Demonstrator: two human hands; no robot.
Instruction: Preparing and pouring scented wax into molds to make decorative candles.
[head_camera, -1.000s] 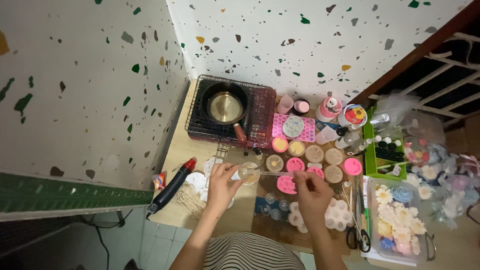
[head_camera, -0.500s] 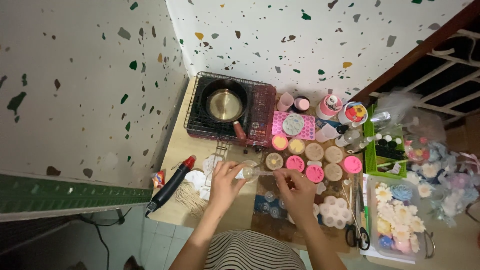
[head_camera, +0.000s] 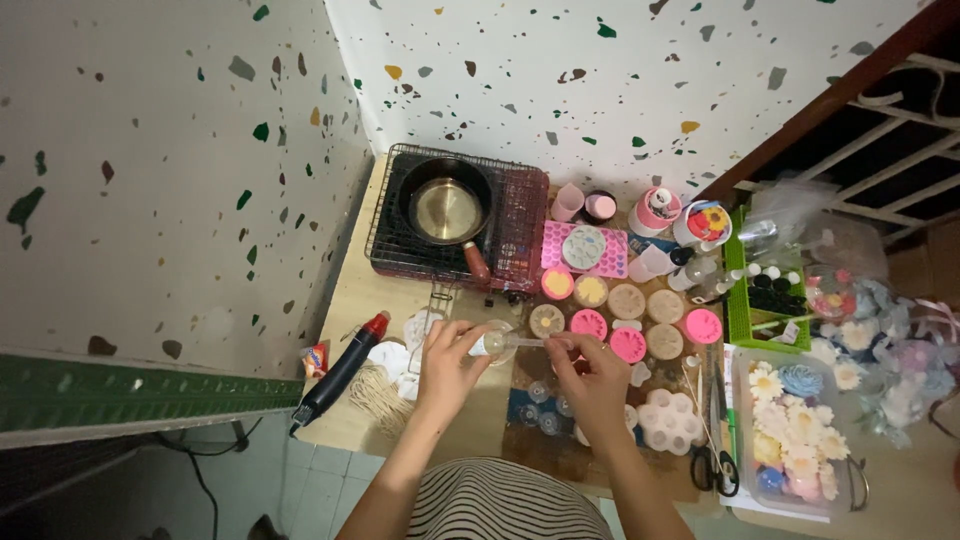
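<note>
Just between the two hands, a small clear tube (head_camera: 512, 343) lies level above the table (head_camera: 350, 300). Left hand (head_camera: 447, 358) closes around its left end; right hand (head_camera: 592, 372) pinches the right tip. Round pink and tan moulds (head_camera: 628, 322) sit just beyond, a black pan (head_camera: 446, 208) farther off.
</note>
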